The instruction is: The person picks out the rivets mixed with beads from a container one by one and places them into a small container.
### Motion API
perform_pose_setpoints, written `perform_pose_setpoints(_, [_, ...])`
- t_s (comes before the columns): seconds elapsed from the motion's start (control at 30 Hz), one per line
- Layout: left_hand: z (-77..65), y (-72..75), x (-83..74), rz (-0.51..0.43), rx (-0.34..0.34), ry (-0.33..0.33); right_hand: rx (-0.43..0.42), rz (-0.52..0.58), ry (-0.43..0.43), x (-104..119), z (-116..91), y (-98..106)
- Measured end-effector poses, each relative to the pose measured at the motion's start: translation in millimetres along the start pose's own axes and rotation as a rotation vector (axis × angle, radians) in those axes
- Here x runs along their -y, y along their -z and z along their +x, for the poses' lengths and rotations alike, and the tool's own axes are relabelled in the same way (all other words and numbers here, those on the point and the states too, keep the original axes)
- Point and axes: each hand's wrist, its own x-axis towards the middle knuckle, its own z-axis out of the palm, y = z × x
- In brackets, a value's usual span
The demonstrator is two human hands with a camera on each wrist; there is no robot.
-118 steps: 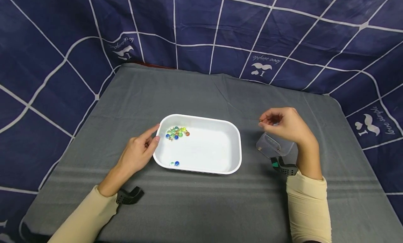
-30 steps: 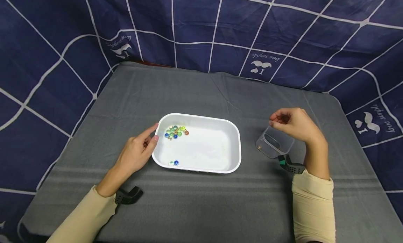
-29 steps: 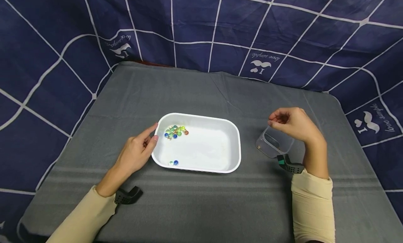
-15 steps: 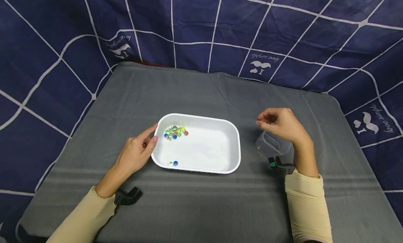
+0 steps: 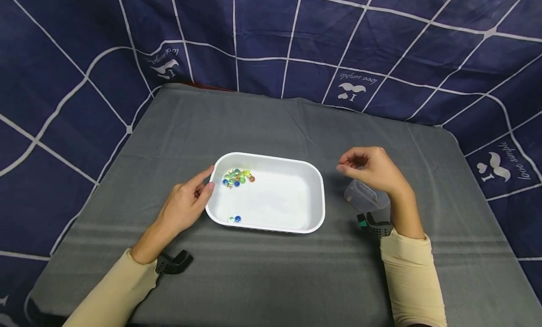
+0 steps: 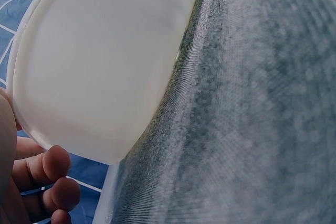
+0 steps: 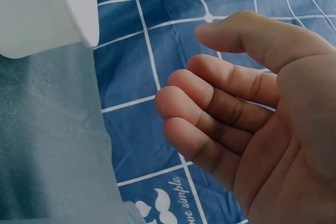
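Observation:
My left hand [image 5: 182,205] touches the left end of a white tray [image 5: 279,193], its index finger and thumb at the rim. Close up in the left wrist view, the other fingers [image 6: 52,163] curl loosely below the tray's corner. A cluster of coloured glass beads [image 5: 241,180], with gold-coloured bits among them, lies in the tray's far left part. A blue bead [image 5: 238,219] and a pale one sit by its near wall. My right hand [image 5: 374,169] hovers right of the tray; nothing shows between its thumb and bent fingers [image 7: 184,103] in the right wrist view.
A clear plastic box [image 5: 361,196] stands under the right hand, partly hidden by it, with small gold-coloured bits inside. Grey cloth [image 5: 271,280] covers the table. Navy cloth with white lines [image 5: 262,30] hangs around the back and sides.
Earliest, my right hand pinches a tiny gold-brown thing near the box. Later it is over the box with none visible, and since then it has moved left towards the tray. The left hand stays.

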Motion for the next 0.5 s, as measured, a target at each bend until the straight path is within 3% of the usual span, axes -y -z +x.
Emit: perform_pose_setpoints(0.5, [-2.0, 2.1, -0.7, 0.005, 0.014, 0.006, 0.051, 0.017, 0.016, 4, 9, -18])
